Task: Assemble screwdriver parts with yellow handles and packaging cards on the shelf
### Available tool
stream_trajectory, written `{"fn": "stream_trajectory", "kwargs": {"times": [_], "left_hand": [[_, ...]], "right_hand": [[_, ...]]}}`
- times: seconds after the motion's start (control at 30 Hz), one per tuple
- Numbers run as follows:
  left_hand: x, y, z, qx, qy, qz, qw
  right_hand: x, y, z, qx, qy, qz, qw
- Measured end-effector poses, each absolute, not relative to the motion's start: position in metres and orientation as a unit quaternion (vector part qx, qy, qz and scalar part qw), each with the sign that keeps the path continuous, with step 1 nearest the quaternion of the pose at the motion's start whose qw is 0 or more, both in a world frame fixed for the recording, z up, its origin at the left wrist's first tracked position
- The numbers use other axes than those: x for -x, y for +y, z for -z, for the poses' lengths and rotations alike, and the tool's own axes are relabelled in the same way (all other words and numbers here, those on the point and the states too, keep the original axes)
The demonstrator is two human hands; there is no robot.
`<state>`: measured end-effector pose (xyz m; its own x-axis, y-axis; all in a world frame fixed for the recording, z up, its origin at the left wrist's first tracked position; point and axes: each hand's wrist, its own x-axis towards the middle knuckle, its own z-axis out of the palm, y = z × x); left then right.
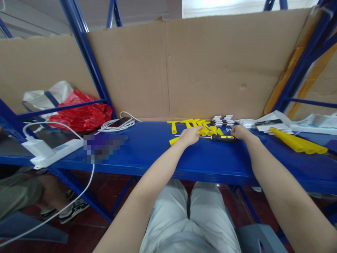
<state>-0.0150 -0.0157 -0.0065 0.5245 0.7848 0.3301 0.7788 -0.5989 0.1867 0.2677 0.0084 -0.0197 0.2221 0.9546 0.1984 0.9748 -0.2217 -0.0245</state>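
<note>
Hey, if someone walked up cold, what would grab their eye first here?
Probably the row of yellow T-shaped handles at the back of the blue shelf, where the left hand grips one yellow piece. The right hand rests beside a black-and-yellow screwdriver. A red plastic bag glows far left.

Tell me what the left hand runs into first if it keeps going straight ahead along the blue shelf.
The left hand points away towards the cardboard backing. First in line is probably the row of yellow T-shaped plastic tools lying just beyond its fingers; depth is hard to judge here.

Storeroom or warehouse: blue steel racking point(86, 52) lined with cardboard point(210, 66).
</note>
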Motion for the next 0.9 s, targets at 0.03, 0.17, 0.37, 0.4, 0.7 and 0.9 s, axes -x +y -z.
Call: {"fn": "stream_trajectory", "kwargs": {"times": [0.03, 0.17, 0.37, 0.4, 0.7, 0.9], "left_hand": [[0.0151, -0.0161, 0.0063, -0.873, 0.447, -0.194, 0.009], [0.0153, -0.0167, 0.006, -0.873, 0.446, -0.196, 0.011], [0.0151, -0.0165, 0.0061, -0.873, 0.446, -0.195, 0.01], [0.0151, -0.0165, 0.0061, -0.873, 0.446, -0.195, 0.009], [0.0153, -0.0157, 0.0069, -0.875, 0.443, -0.197, 0.01], [0.0152, -0.0167, 0.0061, -0.872, 0.448, -0.199, 0.01]], "right_hand": [[-0.2676, 0.0083, 0.0197, 0.778, -0.621, 0.071, 0.072], [-0.2657, 0.0072, 0.0194, 0.772, -0.626, 0.076, 0.074], [-0.2633, 0.007, 0.0188, 0.775, -0.621, 0.084, 0.078], [-0.2633, 0.0073, 0.0188, 0.775, -0.62, 0.086, 0.082], [-0.2652, 0.011, 0.0191, 0.769, -0.621, 0.092, 0.125], [-0.2663, 0.0129, 0.0204, 0.761, -0.626, 0.089, 0.148]]}}
